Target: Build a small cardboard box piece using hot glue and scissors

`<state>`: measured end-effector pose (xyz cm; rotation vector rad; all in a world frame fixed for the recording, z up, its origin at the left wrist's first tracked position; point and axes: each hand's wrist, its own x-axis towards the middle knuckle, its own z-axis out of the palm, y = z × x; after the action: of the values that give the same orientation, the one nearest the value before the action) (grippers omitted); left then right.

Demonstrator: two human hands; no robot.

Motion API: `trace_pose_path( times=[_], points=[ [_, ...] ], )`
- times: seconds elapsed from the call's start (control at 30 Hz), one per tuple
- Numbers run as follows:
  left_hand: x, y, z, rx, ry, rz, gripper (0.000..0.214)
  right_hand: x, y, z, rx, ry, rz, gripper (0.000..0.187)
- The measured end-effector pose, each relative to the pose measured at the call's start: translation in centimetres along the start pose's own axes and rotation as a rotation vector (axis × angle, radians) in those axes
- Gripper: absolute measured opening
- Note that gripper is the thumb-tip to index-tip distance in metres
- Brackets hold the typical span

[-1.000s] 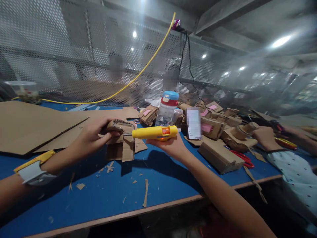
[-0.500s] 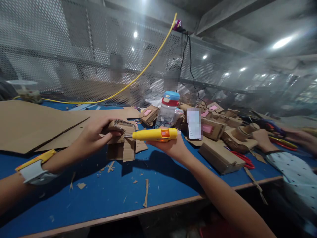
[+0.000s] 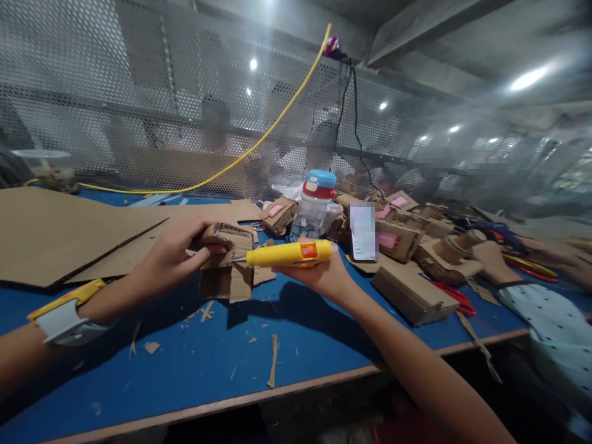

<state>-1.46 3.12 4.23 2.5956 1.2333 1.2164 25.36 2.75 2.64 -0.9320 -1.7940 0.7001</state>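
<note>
My left hand (image 3: 185, 250) is closed around the upper edge of a small folded cardboard box (image 3: 240, 274), holding it above the blue table. The thumb presses on its side, and the box's rough corrugated edges face me. In my right hand (image 3: 321, 274) is a yellow hot glue gun (image 3: 277, 254) with a lit orange switch, held level by its body. Its thin metal tip points left and meets or nearly meets the box's edge; exact contact is hard to tell. The palm side of my right fingers is hidden behind the glue gun.
Cardboard sheets (image 3: 83, 228) lie left. Behind the glue gun stands a water bottle (image 3: 314, 203), with a phone (image 3: 364, 231) beside it. A cardboard block (image 3: 414, 295) and red-handled scissors (image 3: 456, 297) lie right, near a co-worker's hand (image 3: 490, 259). Scraps litter the blue table (image 3: 194, 370).
My hands, the cardboard box and the glue gun stay almost still; the glue gun's tip shifts very slightly left. At right, the co-worker's farther hand and the dark blue tool move a little left.
</note>
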Motion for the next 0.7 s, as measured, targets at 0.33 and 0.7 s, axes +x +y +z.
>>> trace_pose_path(
  times=[0.33, 0.7],
  points=[
    [-0.1, -1.5, 0.7, 0.003, 0.081, 0.096, 0.026, 0.0, 0.6, -0.1, -0.020, -0.012, -0.057, 0.025],
    [-0.1, -1.4, 0.7, 0.021, 0.094, 0.123, 0.017, 0.1, 1.0, -0.4, -0.091, 0.004, -0.115, 0.031]
  ],
)
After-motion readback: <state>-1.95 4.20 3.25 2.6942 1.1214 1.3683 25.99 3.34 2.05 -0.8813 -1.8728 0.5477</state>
